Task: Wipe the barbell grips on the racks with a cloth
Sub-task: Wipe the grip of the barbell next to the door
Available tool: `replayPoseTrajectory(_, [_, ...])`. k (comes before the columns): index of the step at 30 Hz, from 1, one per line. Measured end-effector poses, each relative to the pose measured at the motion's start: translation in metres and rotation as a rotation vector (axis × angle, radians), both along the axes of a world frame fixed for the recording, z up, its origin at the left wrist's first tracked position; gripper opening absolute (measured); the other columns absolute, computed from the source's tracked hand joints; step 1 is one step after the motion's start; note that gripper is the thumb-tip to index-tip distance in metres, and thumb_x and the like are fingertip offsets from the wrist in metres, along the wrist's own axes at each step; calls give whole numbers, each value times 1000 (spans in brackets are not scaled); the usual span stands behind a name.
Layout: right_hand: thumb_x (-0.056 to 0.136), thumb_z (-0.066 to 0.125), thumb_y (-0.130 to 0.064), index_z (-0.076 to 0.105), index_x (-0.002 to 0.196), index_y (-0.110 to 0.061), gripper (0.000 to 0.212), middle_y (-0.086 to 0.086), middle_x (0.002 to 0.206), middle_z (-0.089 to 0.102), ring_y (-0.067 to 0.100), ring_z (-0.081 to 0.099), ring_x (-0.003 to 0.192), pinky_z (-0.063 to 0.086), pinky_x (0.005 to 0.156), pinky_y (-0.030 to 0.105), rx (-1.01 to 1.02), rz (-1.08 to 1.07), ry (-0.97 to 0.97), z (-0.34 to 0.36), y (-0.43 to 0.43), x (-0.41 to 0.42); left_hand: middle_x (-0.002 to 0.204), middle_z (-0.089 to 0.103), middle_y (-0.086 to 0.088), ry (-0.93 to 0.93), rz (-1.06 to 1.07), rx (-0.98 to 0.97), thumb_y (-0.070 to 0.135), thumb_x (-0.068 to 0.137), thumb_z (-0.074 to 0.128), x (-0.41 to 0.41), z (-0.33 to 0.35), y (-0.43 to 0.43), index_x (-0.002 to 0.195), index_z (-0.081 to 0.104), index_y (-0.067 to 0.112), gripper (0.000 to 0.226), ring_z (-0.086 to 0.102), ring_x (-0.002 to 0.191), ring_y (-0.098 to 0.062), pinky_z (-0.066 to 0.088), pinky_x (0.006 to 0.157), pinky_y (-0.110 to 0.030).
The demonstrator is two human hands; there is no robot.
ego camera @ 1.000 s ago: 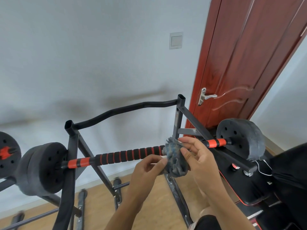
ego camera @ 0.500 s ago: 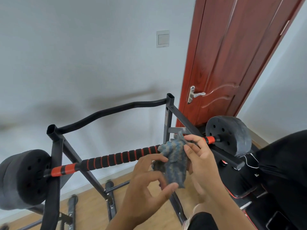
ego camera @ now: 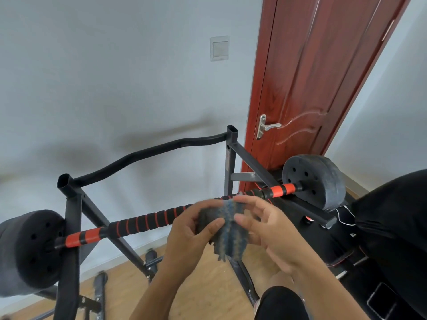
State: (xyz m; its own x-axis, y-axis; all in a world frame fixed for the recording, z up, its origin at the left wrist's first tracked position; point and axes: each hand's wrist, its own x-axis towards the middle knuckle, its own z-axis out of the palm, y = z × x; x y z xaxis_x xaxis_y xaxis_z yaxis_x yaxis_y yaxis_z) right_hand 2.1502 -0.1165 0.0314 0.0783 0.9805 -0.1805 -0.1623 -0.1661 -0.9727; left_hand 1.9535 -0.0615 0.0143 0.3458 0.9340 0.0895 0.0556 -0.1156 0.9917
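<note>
I have the cloth [ego camera: 227,229] pinched by both hands, left hand [ego camera: 187,236] and right hand [ego camera: 270,227] close together. It hangs bunched just in front of the barbell grip [ego camera: 147,221]; whether they touch, I cannot tell. Held this loosely, I think it could slip off mid-stroke, or a hard push could roll the bar on the rack [ego camera: 71,204]. The grip's long axis runs crosswise, low beyond my left hand, rising past my right.

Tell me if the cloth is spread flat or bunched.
Bunched. The cloth hangs crumpled, pinched between the left hand and right hand.
</note>
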Motion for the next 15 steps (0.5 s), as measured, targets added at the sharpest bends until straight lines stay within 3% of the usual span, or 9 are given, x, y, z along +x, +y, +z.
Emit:
replayPoseTrajectory(3, [84,82,-7,64,129,-24,51,3,118,72,23,73,105,62,85,38,40,-31,-123,-5,-3,-2,105,76,17,168,21,76,13,87,83,-3,-4,2,103,79,35,28,72,104,-9,61,89,-32])
replayPoseTrajectory(10, [78,86,-7,67,123,-24,52,-4,107,73,12,75,91,61,72,24,39,-42,-354,-6,0,8,97,69,32,486,117,285,29,77,91,0,-8,1,100,75,45,33,63,99,8,55,86,-18])
replayPoseTrajectory(13, [77,88,-14,65,128,-31,58,-9,123,62,11,74,90,61,74,24,32,-28,-448,-11,0,13,93,64,32,559,83,385,29,83,86,6,-7,1,98,78,37,19,60,98,5,51,82,-15])
replayPoseTrajectory(15, [78,89,-33,62,132,-40,61,-16,136,53,13,72,100,60,85,28,19,122,-488,-17,-2,18,100,53,31,594,14,406,28,88,82,10,-9,1,92,76,38,12,54,101,1,48,80,-15])
